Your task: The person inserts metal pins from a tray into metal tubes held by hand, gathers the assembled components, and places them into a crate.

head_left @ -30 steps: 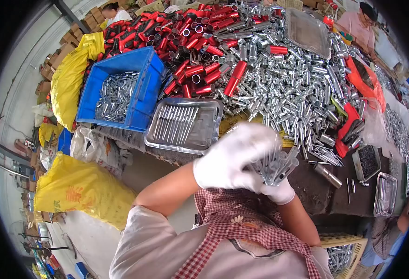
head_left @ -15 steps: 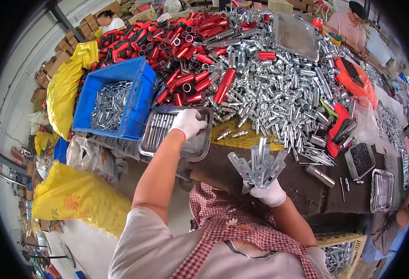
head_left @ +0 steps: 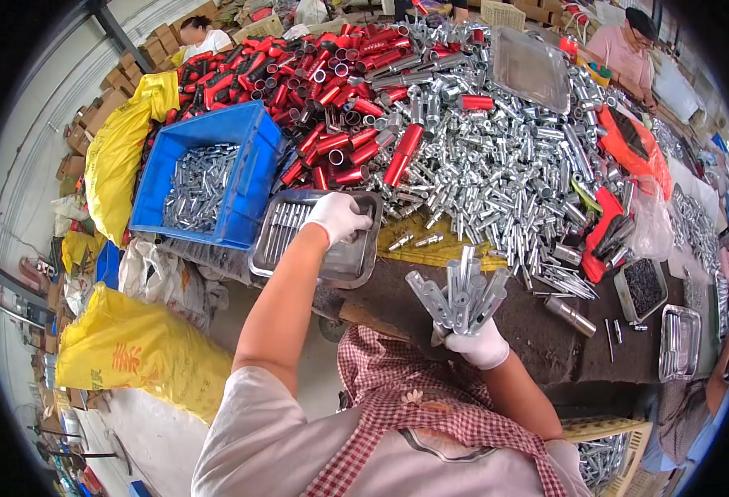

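Note:
My left hand (head_left: pixel 337 219), in a white glove, is over the clear plastic tray (head_left: pixel 354 263). Its fingers are bent down at the row of thin metal rods (head_left: pixel 284 229) in the tray; whether they grip one is hidden. A bundle of several clear tubes (head_left: pixel 461 300) stands upright in my right hand (head_left: pixel 479 343), also gloved, with the tube ends fanned out above the fingers. Metal parts lie inside the tubes. Two small metal pieces (head_left: pixel 428 239) rest on yellow cloth between the tray and the metal heap.
Behind my hands rises a heap of silver metal parts (head_left: pixel 497 166), with red cylinders (head_left: pixel 331 142) at its left. A blue bin (head_left: pixel 253 174) holds metal pieces. At right are a small tray of dark bits (head_left: pixel 641 288) and a clear tray (head_left: pixel 680 341). Other people sit at the far side.
From near the tubes, my left hand has moved left to the tray of rods and stayed there. My right hand still holds the tubes, which are now in full view.

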Motion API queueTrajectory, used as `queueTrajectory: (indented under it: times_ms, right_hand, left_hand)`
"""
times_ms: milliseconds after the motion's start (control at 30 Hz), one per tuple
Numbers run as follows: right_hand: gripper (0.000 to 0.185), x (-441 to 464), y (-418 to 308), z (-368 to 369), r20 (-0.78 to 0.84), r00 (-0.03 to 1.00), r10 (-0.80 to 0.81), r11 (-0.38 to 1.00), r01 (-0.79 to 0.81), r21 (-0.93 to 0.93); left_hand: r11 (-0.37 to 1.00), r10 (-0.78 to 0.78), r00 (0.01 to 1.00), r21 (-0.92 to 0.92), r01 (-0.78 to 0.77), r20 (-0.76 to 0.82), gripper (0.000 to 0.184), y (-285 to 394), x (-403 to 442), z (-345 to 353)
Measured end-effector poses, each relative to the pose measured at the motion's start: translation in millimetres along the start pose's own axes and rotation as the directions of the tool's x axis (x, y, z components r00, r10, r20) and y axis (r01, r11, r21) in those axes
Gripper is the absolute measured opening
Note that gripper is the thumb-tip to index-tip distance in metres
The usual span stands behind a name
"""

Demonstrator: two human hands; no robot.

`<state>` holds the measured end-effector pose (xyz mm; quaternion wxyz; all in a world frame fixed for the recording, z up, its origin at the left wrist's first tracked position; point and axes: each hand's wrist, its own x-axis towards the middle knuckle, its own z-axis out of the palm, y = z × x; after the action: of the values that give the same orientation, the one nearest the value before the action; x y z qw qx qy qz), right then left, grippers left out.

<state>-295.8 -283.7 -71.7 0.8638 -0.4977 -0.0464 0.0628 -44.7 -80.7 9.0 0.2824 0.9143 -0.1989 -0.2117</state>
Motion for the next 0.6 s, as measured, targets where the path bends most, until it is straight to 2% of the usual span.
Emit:
queueTrajectory:
  times_ms: [100, 167, 200, 267, 300, 367, 433, 500, 567, 600]
  right_hand:
    - [0.055, 1, -3, 1, 0.003, 1.0, 0.001, 1.0, -0.001, -0.006]
    - [0.054, 0, -2, 0, 0.002, 1.0, 0.003, 1.0, -0.003, -0.013]
    - [0.056, 0, 0, -2, 0.014, 1.0, 0.003, 1.0, -0.004, 0.007]
    - [0.057, -1, 0, -1, 0.03, 1.0, -0.006, 1.0, 0.006, 0.019]
    - [0.06, -1, -1, 3, 0.022, 1.0, -0.022, 0.999, 0.021, 0.042]
    - [0.064, 0, -5, 5, 0.017, 0.997, -0.075, 0.997, 0.075, 0.033]
    - [0.075, 0, -1, 3, 0.012, 0.999, -0.051, 0.998, 0.051, -0.037]
    - [0.07, 2, -8, 8, 0.053, 0.994, -0.095, 0.993, 0.098, -0.065]
    - [0.056, 0, -10, 8, 0.007, 0.999, -0.04, 0.993, 0.04, -0.111]
    - [0.058, -1, -8, 6, 0.027, 0.999, -0.03, 0.994, 0.032, -0.105]
  left_hand:
    - [0.998, -0.042, 0.998, 0.042, 0.04, 0.039, 0.024, -6, 14, 2]
    - [0.949, -0.012, 0.999, 0.316, 0.021, -0.03, 0.028, -2, 17, 5]
    - [0.949, -0.01, 0.999, 0.315, 0.019, -0.031, 0.028, -1, 19, 8]
    - [0.832, 0.0, 0.997, 0.554, 0.041, -0.075, 0.031, 1, 26, 14]
    - [0.795, 0.021, 0.998, 0.607, 0.021, -0.062, 0.031, -5, 33, 16]
    - [0.814, 0.062, 0.996, 0.581, -0.014, -0.063, 0.029, 16, 12, 8]
    - [0.857, 0.184, 0.96, 0.513, -0.051, -0.212, 0.028, -6, 16, 21]
    - [0.878, 0.122, 0.976, 0.479, -0.022, -0.179, 0.028, -8, 15, 21]
    - [0.855, 0.073, 0.991, 0.519, -0.005, -0.111, 0.03, -12, 16, 18]
    - [0.851, 0.087, 0.99, 0.525, -0.014, -0.114, 0.03, -13, 16, 18]
